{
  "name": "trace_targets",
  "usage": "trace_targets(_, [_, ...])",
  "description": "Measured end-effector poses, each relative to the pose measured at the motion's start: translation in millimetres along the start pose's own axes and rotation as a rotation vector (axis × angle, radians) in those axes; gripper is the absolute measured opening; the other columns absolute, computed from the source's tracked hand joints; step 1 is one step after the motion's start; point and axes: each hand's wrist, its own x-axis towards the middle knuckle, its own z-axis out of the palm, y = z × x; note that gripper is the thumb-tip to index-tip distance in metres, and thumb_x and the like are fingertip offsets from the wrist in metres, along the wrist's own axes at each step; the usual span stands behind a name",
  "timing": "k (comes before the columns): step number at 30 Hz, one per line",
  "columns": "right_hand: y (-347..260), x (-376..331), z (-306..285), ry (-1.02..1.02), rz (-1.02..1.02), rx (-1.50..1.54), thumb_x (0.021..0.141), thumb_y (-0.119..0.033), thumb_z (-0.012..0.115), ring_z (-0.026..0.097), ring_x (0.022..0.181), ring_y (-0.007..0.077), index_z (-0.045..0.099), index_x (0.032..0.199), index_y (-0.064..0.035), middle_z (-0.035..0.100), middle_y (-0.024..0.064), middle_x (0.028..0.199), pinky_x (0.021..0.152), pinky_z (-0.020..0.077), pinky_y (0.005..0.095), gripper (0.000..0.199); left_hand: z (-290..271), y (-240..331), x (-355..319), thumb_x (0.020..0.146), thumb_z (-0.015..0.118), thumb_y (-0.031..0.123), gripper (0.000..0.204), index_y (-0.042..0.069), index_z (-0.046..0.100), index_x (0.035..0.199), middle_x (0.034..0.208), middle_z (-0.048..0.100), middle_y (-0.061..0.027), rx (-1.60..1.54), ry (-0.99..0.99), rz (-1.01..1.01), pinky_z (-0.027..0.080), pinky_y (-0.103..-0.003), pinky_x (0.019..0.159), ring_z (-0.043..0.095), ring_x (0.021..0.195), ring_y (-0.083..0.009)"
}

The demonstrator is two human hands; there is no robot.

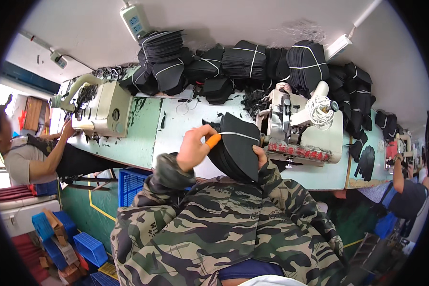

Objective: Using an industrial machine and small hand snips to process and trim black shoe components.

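Note:
In front of my chest I hold a tilted stack of black, curved, flat pieces (240,155) above the table edge. A white band (240,135) runs across the stack. My left hand (195,147) pinches at the stack's left edge, beside the band's end; an orange finger cot (213,140) covers one of its digits. Around the lower right edge of the stack my right hand (261,158) is closed, with its thumb on the top face and its other fingers mostly hidden underneath.
A cream machine (298,124) with a coil of white cord stands just right of the stack. Banded black bundles (244,59) line the wall. Another machine (105,107) is at left, where a person (38,152) works. Blue crates (90,249) sit on the floor.

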Motion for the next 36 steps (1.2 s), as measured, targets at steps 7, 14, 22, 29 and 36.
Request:
trace_targets(7, [-14.7,-23.6,32.9,-0.193,0.121,-0.285,0.07,-0.031,0.06,0.056,0.1,0.0225,0.046,0.123,0.0021,0.056,0.0133,0.113,0.085,0.0458,0.0329,0.064,7.0,-125.7,77.2,0.081,0.06,0.013,0.013,0.0,0.059,0.081,0.057,0.051,-0.0132,0.271,0.483,-0.025,0.036,-0.033,0.048,0.046,0.049,-0.0193])
trace_targets(14, [5.7,-37.7,-23.2,-0.072,0.147,-0.022,0.081,-0.035,0.049,0.059,0.093,0.0207,0.05,0.117,0.0032,0.059,0.0121,0.105,0.082,0.0474,0.0298,0.052,-6.9,-213.8,102.8,0.078,0.064,0.023,0.022,0.01,0.067,0.095,0.078,0.064,-0.0188,0.411,0.104,-0.213,0.049,-0.041,0.069,0.062,0.077,-0.0371])
trace_targets(22, [8.5,-17.6,-3.1,0.026,-0.057,-0.004,0.088,-0.034,0.044,0.061,0.089,0.019,0.053,0.114,0.0036,0.062,0.0117,0.102,0.08,0.0489,0.028,0.046,-16.7,-109.8,11.5,0.092,0.043,0.048,0.057,-0.001,0.043,0.122,0.096,0.061,-0.0236,-0.509,-0.173,-0.872,0.056,-0.04,0.058,0.066,0.069,-0.0331])
trace_targets(29, [24.2,26.7,-0.4,0.09,-0.016,0.004,0.088,-0.03,0.046,0.061,0.093,0.0206,0.052,0.115,0.0045,0.061,0.0139,0.106,0.082,0.0498,0.0298,0.044,47.5,-80.1,-102.4,0.089,0.045,0.053,0.071,0.01,0.017,0.14,0.131,0.04,-0.0176,-0.669,0.289,-0.739,0.042,-0.05,0.09,0.047,0.115,-0.0319])
trace_targets(36, [26.8,38.2,56.1,-0.019,0.047,0.02,0.088,-0.029,0.046,0.058,0.105,0.0231,0.048,0.121,0.0048,0.058,0.0165,0.114,0.093,0.0461,0.0337,0.048,31.3,-47.0,-62.1,0.075,0.072,0.03,0.093,-0.004,0.014,0.139,0.137,0.03,-0.0215,-0.586,0.425,-0.396,0.028,-0.038,0.104,0.033,0.127,-0.0302])
